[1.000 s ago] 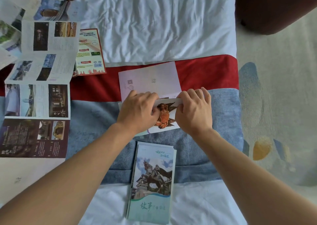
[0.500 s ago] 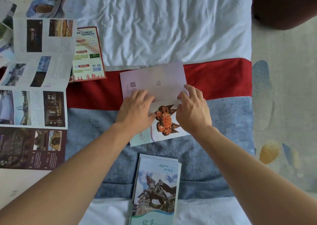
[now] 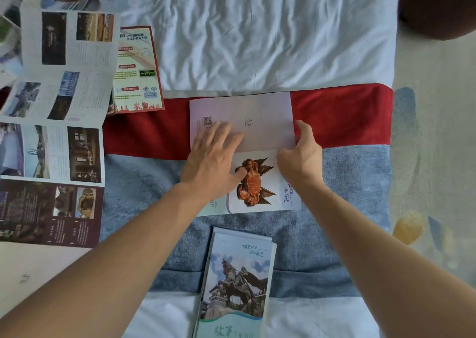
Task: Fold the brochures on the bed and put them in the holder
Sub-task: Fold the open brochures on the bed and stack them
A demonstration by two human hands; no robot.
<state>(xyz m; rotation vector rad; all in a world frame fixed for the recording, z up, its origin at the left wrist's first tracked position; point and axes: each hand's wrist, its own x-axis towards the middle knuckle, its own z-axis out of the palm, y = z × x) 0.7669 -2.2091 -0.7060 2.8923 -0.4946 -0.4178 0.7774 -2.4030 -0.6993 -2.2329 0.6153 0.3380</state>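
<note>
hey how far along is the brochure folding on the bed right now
Done: one folded horse-statue brochure lies near the bed's edge. In hand: the crab brochure, left hand flat on it, right hand pinching the pale flap's edge. Left: the long unfolded brochure, the red leaflet, more at top left. No holder in view.

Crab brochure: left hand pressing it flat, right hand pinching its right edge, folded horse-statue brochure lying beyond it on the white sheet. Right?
Not quite. The head view shows the folded horse-statue brochure nearer the person than the crab brochure, not beyond it. Left hand presses; right hand pinches the edge.
</note>
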